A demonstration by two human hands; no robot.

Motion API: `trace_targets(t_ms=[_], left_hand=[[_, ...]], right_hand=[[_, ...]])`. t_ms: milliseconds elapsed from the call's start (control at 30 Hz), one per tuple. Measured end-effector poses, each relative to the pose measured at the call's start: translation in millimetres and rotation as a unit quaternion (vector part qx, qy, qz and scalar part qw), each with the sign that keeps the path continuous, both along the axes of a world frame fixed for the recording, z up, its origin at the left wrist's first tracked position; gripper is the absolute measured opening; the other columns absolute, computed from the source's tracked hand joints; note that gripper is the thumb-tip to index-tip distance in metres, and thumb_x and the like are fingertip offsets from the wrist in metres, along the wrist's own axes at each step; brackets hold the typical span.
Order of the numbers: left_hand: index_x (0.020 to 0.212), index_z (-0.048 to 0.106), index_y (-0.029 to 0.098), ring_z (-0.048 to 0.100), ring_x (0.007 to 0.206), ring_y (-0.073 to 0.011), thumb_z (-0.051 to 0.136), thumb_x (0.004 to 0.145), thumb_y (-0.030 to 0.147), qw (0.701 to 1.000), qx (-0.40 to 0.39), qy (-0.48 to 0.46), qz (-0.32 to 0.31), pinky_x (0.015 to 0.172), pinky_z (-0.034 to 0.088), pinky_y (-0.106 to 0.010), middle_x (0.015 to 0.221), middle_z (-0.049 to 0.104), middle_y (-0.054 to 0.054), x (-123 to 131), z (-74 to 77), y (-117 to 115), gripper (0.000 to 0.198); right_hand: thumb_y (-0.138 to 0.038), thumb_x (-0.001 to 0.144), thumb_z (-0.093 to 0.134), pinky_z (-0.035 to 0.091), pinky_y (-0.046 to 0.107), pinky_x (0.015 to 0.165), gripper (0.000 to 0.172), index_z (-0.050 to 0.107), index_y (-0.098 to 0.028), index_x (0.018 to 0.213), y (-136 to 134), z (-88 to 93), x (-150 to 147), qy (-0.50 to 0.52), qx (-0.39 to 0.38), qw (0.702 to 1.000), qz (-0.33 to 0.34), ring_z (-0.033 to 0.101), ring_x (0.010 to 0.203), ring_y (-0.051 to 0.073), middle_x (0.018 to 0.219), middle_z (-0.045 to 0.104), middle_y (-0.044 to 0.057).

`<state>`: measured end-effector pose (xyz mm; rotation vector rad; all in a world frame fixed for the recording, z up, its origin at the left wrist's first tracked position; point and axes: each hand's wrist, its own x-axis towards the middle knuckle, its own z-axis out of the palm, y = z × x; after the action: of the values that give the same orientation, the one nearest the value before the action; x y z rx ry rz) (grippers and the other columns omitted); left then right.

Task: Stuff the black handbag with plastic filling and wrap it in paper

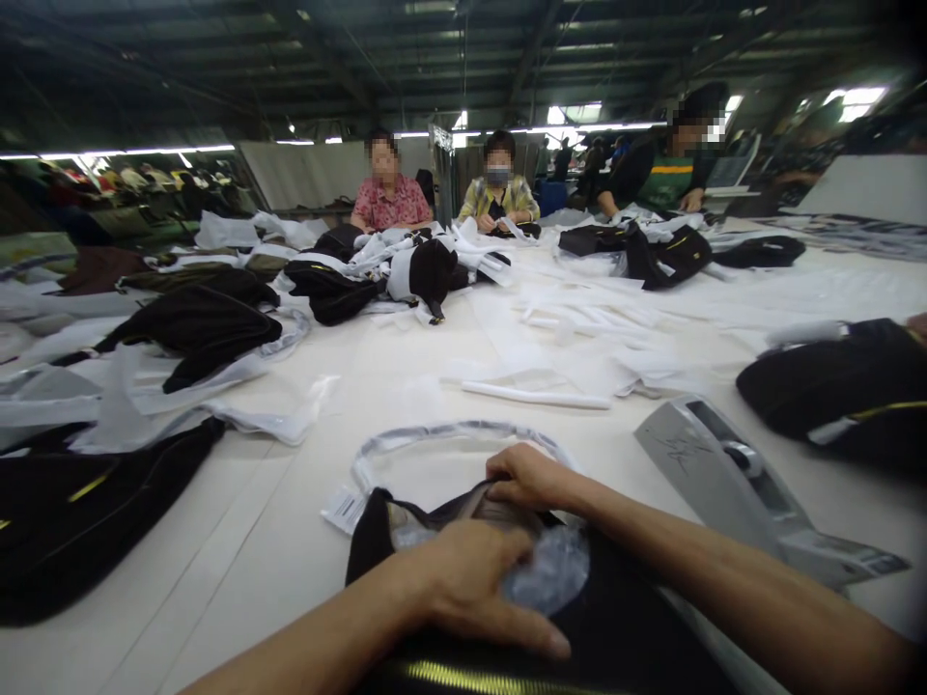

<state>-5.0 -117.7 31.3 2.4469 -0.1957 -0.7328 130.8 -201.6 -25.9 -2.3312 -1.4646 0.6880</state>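
A black bag (630,618) lies close in front of me, its mouth pulled open and a yellow zipper (492,678) along its near side. Its handle (449,431), wrapped in pale wrapping, arches beyond the mouth, and a white tag (342,509) sits at the left. My right hand (527,477) pinches the far rim of the bag. Over the opening, my left hand (470,579) has its thumb stretched away from the fingers, which are partly blurred. Crumpled clear plastic (551,571) bulges beside those fingers. The inside of the bag is mostly hidden.
A grey plastic device (731,483) with a slot lies right of the bag. More black bags (840,386) and white wrapping strips (536,396) spread over the white table (275,521). Several people (391,198) sit or stand across the table.
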Motion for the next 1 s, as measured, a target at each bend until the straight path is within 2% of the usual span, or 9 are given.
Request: trace_targets(t_ms=[133, 300, 467, 567, 667, 767, 833, 900, 1000], left_hand=[[0.114, 0.053, 0.026, 0.059, 0.08, -0.0203, 0.06, 0.07, 0.05, 0.996, -0.057, -0.013, -0.064, 0.066, 0.044, -0.025, 0.093, 0.063, -0.002, 1, -11.4, 24, 0.05], [0.112, 0.055, 0.021, 0.057, 0.09, -0.0247, 0.05, 0.077, 0.052, 0.991, 0.078, -0.109, -0.008, 0.079, 0.042, -0.032, 0.097, 0.062, -0.008, 8, -11.2, 53, 0.047], [0.079, 0.062, 0.017, 0.06, 0.07, -0.0223, 0.038, 0.078, 0.062, 0.996, 0.065, 0.057, -0.009, 0.06, 0.043, -0.026, 0.074, 0.063, -0.006, 15, -7.4, 68, 0.052], [0.089, 0.061, 0.019, 0.061, 0.079, -0.0243, 0.042, 0.072, 0.067, 0.994, 0.053, 0.091, 0.015, 0.064, 0.043, -0.027, 0.086, 0.064, -0.006, 17, -14.6, 73, 0.054], [0.098, 0.059, 0.02, 0.06, 0.082, -0.0263, 0.037, 0.074, 0.069, 0.996, 0.086, 0.023, 0.017, 0.068, 0.043, -0.03, 0.091, 0.064, -0.008, 12, -16.0, 74, 0.059], [0.095, 0.058, 0.021, 0.059, 0.085, -0.0229, 0.021, 0.087, 0.056, 0.989, 0.104, -0.098, 0.043, 0.073, 0.043, -0.03, 0.092, 0.063, -0.006, 10, -11.9, 80, 0.051], [0.099, 0.057, 0.022, 0.055, 0.095, -0.0219, 0.023, 0.09, 0.042, 0.976, 0.155, -0.14, 0.054, 0.082, 0.04, -0.032, 0.1, 0.062, -0.006, 16, -12.2, 90, 0.041], [0.101, 0.058, 0.022, 0.056, 0.095, -0.0222, 0.036, 0.086, 0.04, 0.97, 0.215, -0.105, 0.04, 0.081, 0.041, -0.032, 0.1, 0.063, -0.006, 28, -15.8, 104, 0.032], [0.083, 0.065, 0.019, 0.06, 0.073, -0.022, 0.053, 0.072, 0.049, 0.971, 0.24, -0.01, 0.004, 0.061, 0.044, -0.027, 0.078, 0.066, -0.006, 46, -18.5, 119, 0.034]], right_hand=[[-0.031, 0.076, 0.054, 0.034, 0.021, 0.063, 0.018, 0.064, -0.02, 0.087, 9, 11.2, 11, -0.021, 0.038, 0.999, -0.011, 0.053, 0.073, 0.013, 0.079, 0.063, 0.0], [-0.026, 0.075, 0.057, 0.035, 0.023, 0.062, 0.014, 0.065, -0.015, 0.079, 11, -14.9, 29, -0.043, 0.009, 0.998, -0.045, 0.055, 0.071, 0.016, 0.075, 0.064, 0.005], [-0.027, 0.078, 0.054, 0.036, 0.022, 0.063, 0.014, 0.064, -0.017, 0.08, 10, -39.7, 29, -0.05, 0.025, 0.997, -0.058, 0.057, 0.074, 0.015, 0.078, 0.065, 0.003], [-0.027, 0.079, 0.053, 0.037, 0.025, 0.063, 0.016, 0.064, -0.016, 0.078, 9, -35.7, 23, -0.069, 0.026, 0.995, -0.072, 0.058, 0.073, 0.018, 0.078, 0.064, 0.006], [-0.025, 0.082, 0.047, 0.038, 0.028, 0.072, 0.02, 0.061, -0.016, 0.094, 6, -14.4, 13, -0.098, 0.063, 0.99, -0.078, 0.056, 0.085, 0.02, 0.095, 0.061, 0.009], [-0.031, 0.086, 0.042, 0.038, 0.026, 0.076, 0.024, 0.06, -0.019, 0.096, 6, 12.3, -1, -0.058, 0.115, 0.992, 0.013, 0.055, 0.086, 0.017, 0.095, 0.061, 0.006], [-0.039, 0.084, 0.044, 0.039, 0.025, 0.07, 0.026, 0.061, -0.021, 0.092, 12, 23.9, -8, 0.02, 0.089, 0.991, 0.102, 0.056, 0.076, 0.016, 0.085, 0.062, 0.003], [-0.049, 0.08, 0.048, 0.038, 0.025, 0.063, 0.034, 0.061, -0.02, 0.093, 22, 27.2, -8, 0.084, 0.027, 0.985, 0.151, 0.055, 0.069, 0.016, 0.079, 0.061, 0.002], [-0.058, 0.073, 0.052, 0.037, 0.024, 0.056, 0.044, 0.061, -0.018, 0.089, 39, 19.6, 4, 0.168, -0.054, 0.968, 0.176, 0.052, 0.064, 0.015, 0.072, 0.057, 0.0]])
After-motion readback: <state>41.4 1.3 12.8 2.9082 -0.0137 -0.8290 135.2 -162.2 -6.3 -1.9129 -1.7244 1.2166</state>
